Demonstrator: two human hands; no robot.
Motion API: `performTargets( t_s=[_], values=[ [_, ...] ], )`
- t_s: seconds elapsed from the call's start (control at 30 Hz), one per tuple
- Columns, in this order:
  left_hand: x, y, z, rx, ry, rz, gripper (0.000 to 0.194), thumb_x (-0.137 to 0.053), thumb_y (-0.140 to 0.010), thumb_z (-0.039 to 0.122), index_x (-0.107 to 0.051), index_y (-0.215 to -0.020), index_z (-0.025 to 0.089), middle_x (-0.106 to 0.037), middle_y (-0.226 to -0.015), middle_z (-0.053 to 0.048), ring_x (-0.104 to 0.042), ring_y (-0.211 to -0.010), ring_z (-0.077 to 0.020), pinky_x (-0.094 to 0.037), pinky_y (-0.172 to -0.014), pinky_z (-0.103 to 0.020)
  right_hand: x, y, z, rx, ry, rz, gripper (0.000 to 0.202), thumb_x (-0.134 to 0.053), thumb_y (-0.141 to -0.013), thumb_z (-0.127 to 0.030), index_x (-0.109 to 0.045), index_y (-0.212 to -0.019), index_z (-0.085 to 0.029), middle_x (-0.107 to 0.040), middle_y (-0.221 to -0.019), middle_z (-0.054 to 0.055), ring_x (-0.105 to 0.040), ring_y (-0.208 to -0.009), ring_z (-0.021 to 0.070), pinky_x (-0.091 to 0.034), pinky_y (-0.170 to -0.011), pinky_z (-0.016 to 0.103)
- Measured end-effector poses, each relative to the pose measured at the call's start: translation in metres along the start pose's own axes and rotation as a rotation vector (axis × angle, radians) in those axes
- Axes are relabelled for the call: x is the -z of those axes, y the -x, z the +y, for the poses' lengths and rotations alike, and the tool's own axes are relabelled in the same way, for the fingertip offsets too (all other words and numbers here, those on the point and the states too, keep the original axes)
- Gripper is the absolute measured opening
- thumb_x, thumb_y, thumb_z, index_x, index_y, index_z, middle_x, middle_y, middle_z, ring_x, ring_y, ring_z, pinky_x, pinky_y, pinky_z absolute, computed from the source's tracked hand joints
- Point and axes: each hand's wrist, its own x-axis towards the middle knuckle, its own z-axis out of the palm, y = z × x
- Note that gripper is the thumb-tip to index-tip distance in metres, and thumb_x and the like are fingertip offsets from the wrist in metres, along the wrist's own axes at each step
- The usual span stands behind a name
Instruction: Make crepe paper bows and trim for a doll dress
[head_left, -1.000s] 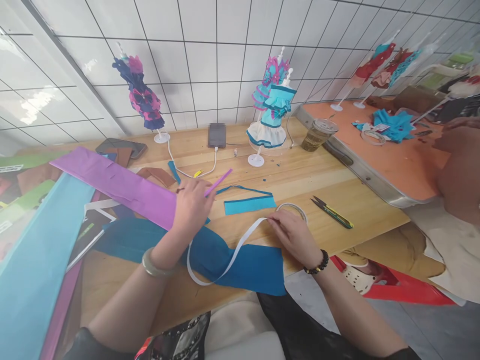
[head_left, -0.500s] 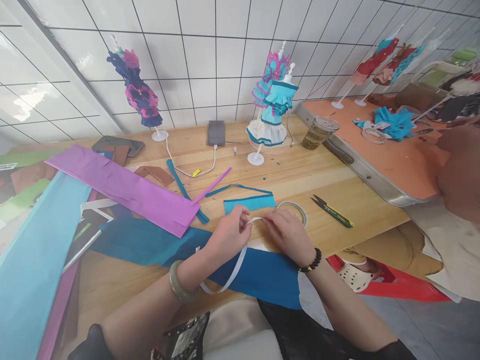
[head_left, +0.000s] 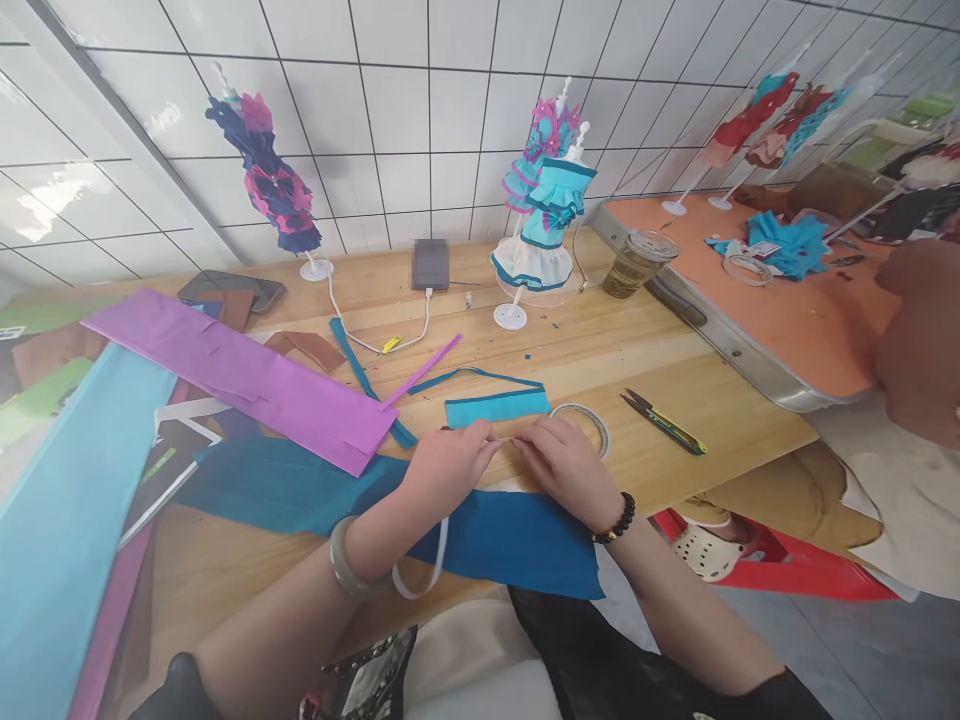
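Note:
A thin white tape strip (head_left: 441, 550) is pinched between my two hands above the table. My left hand (head_left: 450, 465) grips it with thumb and fingers together, and its loose end loops down below that wrist. Close by on the right, the fingertips of my right hand (head_left: 566, 470) are closed on the strip's short upper stretch. Under both wrists lies a long blue sheet (head_left: 525, 545). A roll of tape (head_left: 602, 428) lies just behind my right hand, partly covered by it. A light blue piece with a dark edge (head_left: 499, 405) lies beyond my fingers.
Yellow-green thread snips (head_left: 664, 422) lie to the right. Purple (head_left: 240, 375) and pale blue sheets (head_left: 67, 520) cover the left side. Small dressed mannequins (head_left: 544, 230) stand along the wall near a lidded cup (head_left: 637, 265). Another person (head_left: 919, 340) sits at the right.
My hands have come slightly closer together, and the strip between them shows less. Its hanging loop has shifted left and become smaller.

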Motion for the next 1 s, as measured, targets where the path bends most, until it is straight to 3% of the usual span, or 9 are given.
performTargets(
  t_s=[0.13,0.3,0.5,0.63,0.73,0.83,1.0],
  values=[
    [-0.004,0.002,-0.006,-0.195,-0.282,0.076,0.026,-0.031,-0.092,0.028,-0.050,-0.077,0.016,-0.056,-0.055,-0.002,-0.053,-0.049,-0.0159,-0.025,-0.046,-0.026,0.000,0.002,-0.001,-0.100,-0.132,0.004,0.022,-0.041,-0.089,-0.026,-0.059,-0.099,-0.018,-0.065,-0.087,0.007,-0.058,-0.082,0.0185,-0.042,-0.074,0.034],
    [-0.008,0.004,-0.013,-0.357,-0.433,0.172,0.017,-0.038,-0.087,0.017,-0.045,-0.071,0.017,-0.048,-0.048,0.001,-0.049,-0.044,-0.0146,-0.022,-0.044,-0.026,0.002,0.005,0.001,-0.365,-0.446,0.045,0.044,-0.050,-0.084,-0.030,-0.044,-0.127,-0.022,-0.067,-0.091,0.004,-0.062,-0.081,0.0173,-0.049,-0.077,0.034],
    [-0.008,0.004,-0.015,-0.390,-0.451,0.239,0.017,-0.037,-0.085,0.011,-0.042,-0.070,0.018,-0.044,-0.047,0.002,-0.043,-0.040,-0.0126,-0.017,-0.044,-0.026,0.006,0.007,0.008,-0.706,-0.985,0.165,0.043,-0.059,-0.077,-0.037,-0.054,-0.116,-0.020,-0.061,-0.114,0.010,-0.063,-0.092,0.0204,-0.050,-0.086,0.039],
    [-0.006,0.003,-0.015,-0.418,-0.452,0.258,0.016,-0.038,-0.084,0.010,-0.042,-0.070,0.018,-0.043,-0.047,0.003,-0.042,-0.041,-0.0118,-0.018,-0.044,-0.027,0.010,0.007,0.010,-0.773,-1.161,0.181,0.040,-0.062,-0.074,-0.038,-0.059,-0.108,-0.019,-0.061,-0.114,0.011,-0.062,-0.097,0.0228,-0.050,-0.085,0.039],
    [-0.003,0.002,-0.017,-0.428,-0.448,0.300,0.016,-0.039,-0.085,0.012,-0.044,-0.070,0.018,-0.043,-0.047,0.004,-0.040,-0.039,-0.0115,-0.018,-0.044,-0.027,0.011,0.010,0.013,-0.777,-1.129,0.214,0.041,-0.061,-0.074,-0.041,-0.060,-0.107,-0.017,-0.065,-0.106,0.011,-0.061,-0.097,0.0227,-0.049,-0.085,0.039],
    [0.001,0.002,-0.020,-0.412,-0.445,0.342,0.017,-0.039,-0.087,0.015,-0.047,-0.072,0.017,-0.043,-0.045,0.004,-0.038,-0.038,-0.0112,-0.017,-0.043,-0.026,0.010,0.014,0.013,-0.749,-0.934,0.228,0.039,-0.061,-0.074,-0.042,-0.060,-0.105,-0.017,-0.066,-0.100,0.010,-0.062,-0.091,0.0209,-0.051,-0.081,0.037],
    [0.006,0.000,-0.022,-0.326,-0.426,0.356,0.022,-0.037,-0.090,0.026,-0.053,-0.076,0.018,-0.041,-0.040,0.004,-0.042,-0.037,-0.0119,-0.019,-0.043,-0.027,0.007,0.019,0.009,-0.424,-0.393,0.122,0.032,-0.059,-0.077,-0.037,-0.058,-0.105,-0.021,-0.060,-0.104,0.009,-0.057,-0.094,0.0220,-0.047,-0.083,0.039]
  ],
)
